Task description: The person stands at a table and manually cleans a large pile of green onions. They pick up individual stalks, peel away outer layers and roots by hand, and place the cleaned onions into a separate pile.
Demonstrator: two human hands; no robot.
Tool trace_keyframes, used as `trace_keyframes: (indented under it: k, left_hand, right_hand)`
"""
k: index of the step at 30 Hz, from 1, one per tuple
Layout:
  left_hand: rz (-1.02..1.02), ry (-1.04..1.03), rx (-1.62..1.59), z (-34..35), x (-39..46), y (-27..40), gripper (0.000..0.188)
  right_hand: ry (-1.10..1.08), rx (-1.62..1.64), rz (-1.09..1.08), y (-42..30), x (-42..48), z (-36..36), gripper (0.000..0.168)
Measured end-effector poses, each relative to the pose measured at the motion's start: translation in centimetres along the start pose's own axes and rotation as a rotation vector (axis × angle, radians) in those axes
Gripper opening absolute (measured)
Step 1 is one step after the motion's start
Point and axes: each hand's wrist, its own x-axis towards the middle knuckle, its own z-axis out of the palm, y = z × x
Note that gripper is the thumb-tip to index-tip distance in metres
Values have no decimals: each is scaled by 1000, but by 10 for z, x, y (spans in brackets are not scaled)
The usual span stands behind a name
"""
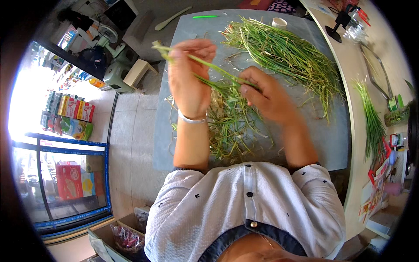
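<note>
My left hand (191, 78), blurred, is raised over the left part of the grey table (314, 140), its fingers at the pale root end of some green stalks (214, 67); whether it grips them is unclear. My right hand (262, 93) pinches the same stalks farther along, between thumb and fingers. Beneath and between both hands lies a loose heap of green and yellowed leaves (232, 131). A large pile of long green stalks, possibly scallions or chives (284, 52), covers the table's far right part.
A small white cup (279, 23) and a bright green pen-like stick (205, 16) are at the table's far edge. On the pale counter (356, 108) to the right lies a bundle of green stalks (371, 121). A small stool (139, 73) and a fan (109, 41) stand to the left.
</note>
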Motion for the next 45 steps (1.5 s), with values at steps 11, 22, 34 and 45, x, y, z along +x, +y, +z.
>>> trace_keyframes:
  k: [11,22,34,45]
  left_hand:
    - [125,82,-812,-86,21,43,21]
    - [319,130,-768,-110,17,62,24]
    - [459,175,-598,-109,13,67,29]
    - [-150,-54,-1046,-77,19,56,26]
  right_hand:
    - [112,-300,-45,16,1,-56,13]
    - [265,-442,29,24,1,-77,12]
    - [558,84,-189,32,-1,-97,14]
    - [372,-850,103,158,57,-74,12]
